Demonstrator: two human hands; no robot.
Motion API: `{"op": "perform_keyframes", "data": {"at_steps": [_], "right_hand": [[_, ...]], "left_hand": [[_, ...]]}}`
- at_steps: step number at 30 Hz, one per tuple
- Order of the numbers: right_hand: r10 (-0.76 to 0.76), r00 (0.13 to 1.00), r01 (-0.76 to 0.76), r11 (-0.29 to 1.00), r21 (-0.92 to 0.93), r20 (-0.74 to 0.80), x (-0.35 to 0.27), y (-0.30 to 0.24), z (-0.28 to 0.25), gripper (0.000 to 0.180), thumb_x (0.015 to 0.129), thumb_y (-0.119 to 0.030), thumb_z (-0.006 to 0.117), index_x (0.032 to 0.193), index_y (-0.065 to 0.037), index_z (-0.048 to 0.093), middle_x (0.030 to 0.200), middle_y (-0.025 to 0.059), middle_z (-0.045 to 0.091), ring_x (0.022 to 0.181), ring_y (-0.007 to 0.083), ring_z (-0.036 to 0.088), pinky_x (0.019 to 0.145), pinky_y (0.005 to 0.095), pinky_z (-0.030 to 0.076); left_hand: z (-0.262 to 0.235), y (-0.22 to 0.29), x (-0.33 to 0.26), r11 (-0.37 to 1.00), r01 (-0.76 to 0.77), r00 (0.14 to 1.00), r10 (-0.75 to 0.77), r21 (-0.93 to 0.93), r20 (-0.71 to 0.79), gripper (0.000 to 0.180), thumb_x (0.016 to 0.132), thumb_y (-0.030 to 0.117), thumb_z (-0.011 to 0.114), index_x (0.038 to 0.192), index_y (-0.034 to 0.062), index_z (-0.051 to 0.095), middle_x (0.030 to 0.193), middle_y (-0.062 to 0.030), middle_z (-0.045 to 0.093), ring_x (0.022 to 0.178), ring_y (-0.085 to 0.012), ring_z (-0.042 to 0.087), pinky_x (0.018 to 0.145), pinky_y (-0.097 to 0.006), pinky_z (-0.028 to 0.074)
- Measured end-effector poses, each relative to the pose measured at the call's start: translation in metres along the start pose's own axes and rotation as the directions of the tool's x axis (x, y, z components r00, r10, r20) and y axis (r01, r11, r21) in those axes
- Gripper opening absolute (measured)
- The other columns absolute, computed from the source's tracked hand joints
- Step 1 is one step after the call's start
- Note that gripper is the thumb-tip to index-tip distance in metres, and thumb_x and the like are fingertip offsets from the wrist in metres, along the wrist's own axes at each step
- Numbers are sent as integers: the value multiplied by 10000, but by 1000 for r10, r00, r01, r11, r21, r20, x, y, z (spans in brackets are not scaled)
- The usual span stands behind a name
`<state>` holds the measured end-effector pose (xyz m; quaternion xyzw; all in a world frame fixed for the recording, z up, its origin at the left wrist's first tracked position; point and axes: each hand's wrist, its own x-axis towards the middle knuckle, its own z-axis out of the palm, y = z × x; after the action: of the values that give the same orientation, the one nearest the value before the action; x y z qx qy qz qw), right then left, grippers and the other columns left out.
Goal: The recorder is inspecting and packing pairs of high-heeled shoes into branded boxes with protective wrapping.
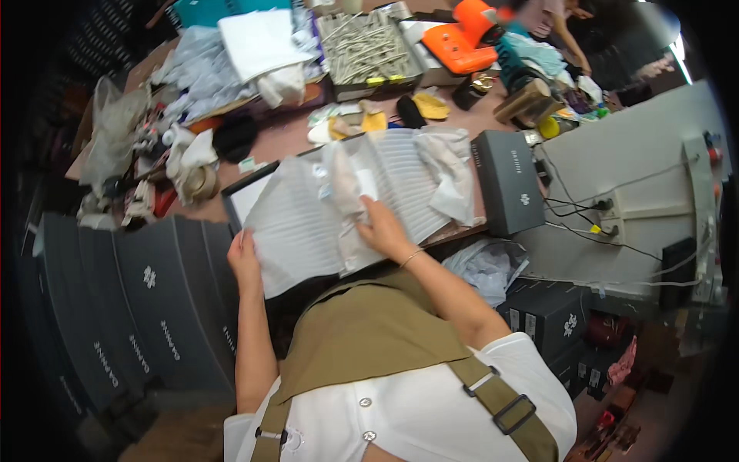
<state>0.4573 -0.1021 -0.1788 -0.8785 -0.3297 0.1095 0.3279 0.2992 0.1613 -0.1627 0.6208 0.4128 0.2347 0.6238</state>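
I'm looking down at about six dark flat boxes (146, 308) stacked in a row on my left, one dark box (508, 181) on the table, and one white pleated sheet (339, 208) lying in front of me. My left hand (245, 258) is pinching its near-left edge, and my right hand (382, 227) is lying open, palm down, on its middle.

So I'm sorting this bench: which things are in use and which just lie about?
In use: left hand, right hand, white ribbed fabric, dark tray.
Lying about: black box, orange tool, tape roll, stacked black boxes.
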Motion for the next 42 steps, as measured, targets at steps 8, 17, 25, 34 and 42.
{"op": "perform_keyframes", "data": {"at_steps": [8,17,25,34,42], "right_hand": [[129,922,-73,984,-163,366,23,15,18,695,793,-193,668,1361,-16,308,1133,233,533,971,385,582,804,468,498],[-213,974,205,974,-100,-80,5,30,-51,654,829,-181,576,1372,68,308,1330,278,419,1126,421,499,915,480,437],[130,970,-183,947,264,205,10,55,-83,521,827,-203,594,1282,27,483,1134,251,591,1009,393,587,881,441,456],[163,860,-499,462,733,483,14,61,-66,849,909,-456,552,1497,-41,103,1516,154,226,1395,250,215,1117,369,214],[-93,995,93,996,1,-32,13,16,-38,759,806,-268,701,1375,62,323,1272,300,470,1186,403,464,989,424,383]], "left_hand": [[55,106,-89,419,-538,783,569,731,251,610,823,82,635,1369,-33,389,1323,-257,441,1229,-417,417,1030,-447,339],[123,-23,-25,876,-127,992,100,465,81,469,904,285,560,1202,-76,530,1182,-289,529,1087,-403,520,912,-445,421],[128,9,-19,999,25,909,-36,31,416,692,877,360,590,1405,8,314,1254,-193,512,1132,-312,525,970,-400,425],[136,-23,-39,789,309,887,-37,-531,460,744,854,417,527,1437,37,267,1372,-172,417,1225,-287,466,1038,-382,377],[123,-20,-68,937,-288,956,268,200,117,614,954,301,513,1419,-33,290,1420,-229,362,1327,-341,348,1092,-372,278]]}}
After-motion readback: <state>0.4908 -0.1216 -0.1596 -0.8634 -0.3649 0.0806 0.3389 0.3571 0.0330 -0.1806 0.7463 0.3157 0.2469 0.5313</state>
